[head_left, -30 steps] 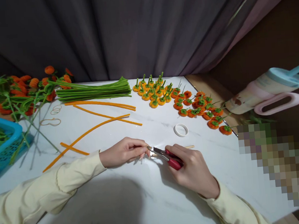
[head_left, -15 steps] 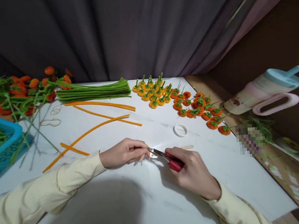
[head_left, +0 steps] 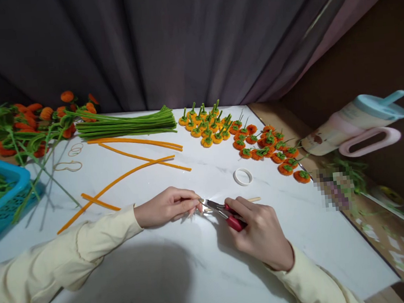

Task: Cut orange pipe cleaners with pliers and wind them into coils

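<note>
My right hand [head_left: 260,231] is wrapped round the red handles of a pair of pliers [head_left: 235,223]. The dark jaws point left and reach the fingertips of my left hand [head_left: 171,205]. That hand is closed in a pinch; whatever small piece it holds at the jaws is too small to make out. Just behind the pliers lies a thin pale stick [head_left: 254,199], partly hidden. A white ring, like a roll of tape [head_left: 243,176], lies farther back. Orange pipe cleaners [head_left: 119,179] cross one another beyond my left forearm.
At the back lie a bundle of green pipe cleaners [head_left: 125,125], small yellow pumpkins [head_left: 207,141] and orange ones [head_left: 259,154]. A blue basket [head_left: 5,206] stands left, near orange flowers [head_left: 67,96]. To the right is a tumbler [head_left: 351,124] with a handle; scraps litter the lower surface there.
My right hand and the pliers have shifted slightly left, and the handles look spread a little wider. My left hand stays in place.
</note>
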Motion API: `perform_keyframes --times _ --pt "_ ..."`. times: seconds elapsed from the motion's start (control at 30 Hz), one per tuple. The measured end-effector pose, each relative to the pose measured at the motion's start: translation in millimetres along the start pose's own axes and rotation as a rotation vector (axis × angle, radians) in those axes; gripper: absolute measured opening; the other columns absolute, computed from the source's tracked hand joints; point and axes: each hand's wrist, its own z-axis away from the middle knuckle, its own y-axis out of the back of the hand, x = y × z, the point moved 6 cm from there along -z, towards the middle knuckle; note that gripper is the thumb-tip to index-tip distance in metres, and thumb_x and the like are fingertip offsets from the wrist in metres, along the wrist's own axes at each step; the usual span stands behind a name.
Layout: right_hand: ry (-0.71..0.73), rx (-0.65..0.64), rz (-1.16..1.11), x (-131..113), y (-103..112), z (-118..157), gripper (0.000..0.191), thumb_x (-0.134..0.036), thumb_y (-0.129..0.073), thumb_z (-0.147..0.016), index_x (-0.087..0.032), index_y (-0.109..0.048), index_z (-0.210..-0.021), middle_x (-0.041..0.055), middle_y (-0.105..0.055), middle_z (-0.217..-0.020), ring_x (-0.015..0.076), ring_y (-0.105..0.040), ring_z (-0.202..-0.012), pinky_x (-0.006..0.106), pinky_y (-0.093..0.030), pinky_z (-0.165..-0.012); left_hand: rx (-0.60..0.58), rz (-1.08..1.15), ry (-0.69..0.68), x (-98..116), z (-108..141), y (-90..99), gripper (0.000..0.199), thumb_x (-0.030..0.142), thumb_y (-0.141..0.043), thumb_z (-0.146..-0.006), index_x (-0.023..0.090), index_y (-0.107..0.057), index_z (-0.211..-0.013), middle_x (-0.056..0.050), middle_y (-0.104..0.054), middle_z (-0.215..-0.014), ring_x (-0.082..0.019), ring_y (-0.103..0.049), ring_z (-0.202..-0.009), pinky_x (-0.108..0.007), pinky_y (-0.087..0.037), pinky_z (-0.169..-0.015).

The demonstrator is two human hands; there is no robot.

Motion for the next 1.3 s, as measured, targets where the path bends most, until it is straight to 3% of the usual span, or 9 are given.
perform_keyframes --times 0.53,1.0,1.3 --pt "-0.019 -0.044 -0.066 3 -6 -3 0.022 -0.017 -0.043 -0.069 -0.016 -0.06 -0.083 -0.0001 -0.055 -0.067 0.0128 -0.044 -0.052 0.026 -0.026 -0.052 0.021 0.016 0.001 -1 0 1.2 0.036 0.042 -0.05 -0.09 0.008 -0.063 -0.09 0.003 -0.046 -0.064 -0.002 -0.03 -0.046 -0.019 -0.021 -0.045" --pt "-0.026 -0.03 -0.105 1 -2 -1 0.022 -0.015 -0.04 -0.068 -0.016 -0.059 -0.078 -0.0003 -0.052 -0.061 0.0124 -0.044 -0.049 0.026 -0.027 -0.05 0.008 0.018 0.033 -3 0 -0.2 0.039 0.046 -0.051 -0.089 0.008 -0.062 -0.088 0.004 -0.045 -0.061 -0.002 -0.028 -0.044 -0.019 -0.02 -0.043" --pt "-0.144 0.017 -0.159 21 6 -4 0.023 -0.016 -0.043 -0.067 -0.018 -0.06 -0.083 -0.0002 -0.058 -0.067 0.0122 -0.047 -0.053 0.023 -0.032 -0.053 0.04 0.104 0.017 1 1 0.6 0.037 0.044 -0.054 -0.087 0.008 -0.06 -0.083 0.004 -0.044 -0.059 -0.001 -0.028 -0.041 -0.02 -0.02 -0.043"
